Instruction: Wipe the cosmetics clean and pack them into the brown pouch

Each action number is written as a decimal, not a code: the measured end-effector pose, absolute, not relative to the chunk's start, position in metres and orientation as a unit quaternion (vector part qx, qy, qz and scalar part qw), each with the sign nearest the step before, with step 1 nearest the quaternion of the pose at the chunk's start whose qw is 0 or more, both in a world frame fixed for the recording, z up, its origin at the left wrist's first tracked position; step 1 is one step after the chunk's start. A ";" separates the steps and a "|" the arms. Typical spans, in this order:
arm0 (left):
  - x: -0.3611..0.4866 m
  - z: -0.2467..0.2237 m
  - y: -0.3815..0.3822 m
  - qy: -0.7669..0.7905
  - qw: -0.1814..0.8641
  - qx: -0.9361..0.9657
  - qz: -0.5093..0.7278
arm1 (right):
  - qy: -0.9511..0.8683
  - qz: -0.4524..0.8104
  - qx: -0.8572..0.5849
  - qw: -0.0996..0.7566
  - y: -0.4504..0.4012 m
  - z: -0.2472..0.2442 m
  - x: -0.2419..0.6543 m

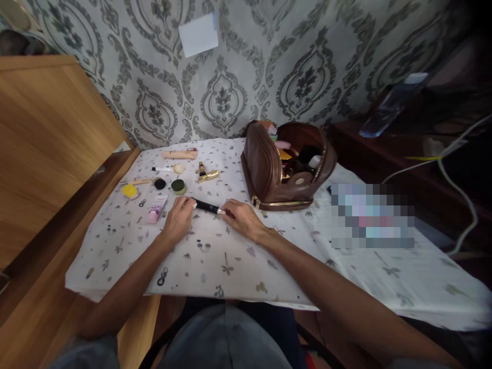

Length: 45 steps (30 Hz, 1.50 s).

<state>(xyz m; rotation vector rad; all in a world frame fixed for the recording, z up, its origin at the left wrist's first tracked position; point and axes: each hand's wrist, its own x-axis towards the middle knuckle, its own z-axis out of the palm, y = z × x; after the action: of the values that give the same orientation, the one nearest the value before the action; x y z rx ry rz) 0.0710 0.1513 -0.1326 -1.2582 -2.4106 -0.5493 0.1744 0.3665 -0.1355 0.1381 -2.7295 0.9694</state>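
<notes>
A black tube with a silver band (207,206) lies across the middle of the table between my two hands. The fingers of my left hand (180,219) are closed on its left end, beside a small white part. My right hand (243,219) has its fingers closed around the dark red right end. Left of my left hand lies a pink squeeze tube (157,210). Just behind it is a dark green round jar (178,186). An open brown bag (284,169), filled with cosmetics, stands behind my right hand.
On the white patterned cloth (230,277) are a yellow item (129,191), a black round lid (159,183), a white brush (168,168), a peach tube (180,154) and a gold tube (208,176). A wooden panel (49,138) borders the left; a blurred-out item lies right.
</notes>
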 end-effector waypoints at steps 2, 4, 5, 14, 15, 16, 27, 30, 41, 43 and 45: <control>0.079 -0.132 0.155 -0.840 0.186 -0.470 -0.197 | -0.933 0.334 0.046 0.124 0.366 -0.135 0.174; 0.087 -0.132 0.160 -0.821 0.184 -0.502 -0.201 | -0.931 0.340 0.041 0.127 0.366 -0.134 0.174; 0.091 -0.132 0.163 -0.812 0.182 -0.516 -0.203 | -0.929 0.345 0.037 0.128 0.366 -0.134 0.174; 0.096 -0.130 0.176 -0.816 0.066 -0.384 -0.427 | -0.800 0.580 -0.051 0.145 0.366 -0.137 0.169; 0.092 -0.129 0.178 -0.806 0.048 -0.321 -0.495 | -0.781 0.605 -0.055 0.144 0.365 -0.138 0.168; 0.087 -0.128 0.180 -0.781 0.028 -0.255 -0.569 | -0.766 0.625 -0.056 0.142 0.364 -0.140 0.167; 0.110 -0.116 0.222 -0.538 -0.229 -0.123 -0.802 | -0.728 0.664 -0.018 0.172 0.355 -0.142 0.168; 0.120 -0.121 0.227 -0.546 -0.246 -0.128 -0.790 | -0.760 0.622 -0.024 0.184 0.353 -0.138 0.172; 0.113 -0.094 0.218 -0.738 -0.056 -0.346 -0.577 | -0.894 0.394 -0.035 0.212 0.360 -0.082 0.206; 0.116 -0.080 0.220 -0.757 -0.020 -0.380 -0.531 | -0.872 0.424 -0.028 0.242 0.368 -0.067 0.215; 0.121 -0.072 0.225 -0.775 -0.007 -0.405 -0.485 | -0.847 0.458 -0.033 0.268 0.380 -0.052 0.225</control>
<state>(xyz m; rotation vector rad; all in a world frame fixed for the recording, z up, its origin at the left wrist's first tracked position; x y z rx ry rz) 0.1206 0.2245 -0.0724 -1.2776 -2.4475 -1.5295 0.2254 0.3800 -0.0518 -0.0903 -2.2853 1.2343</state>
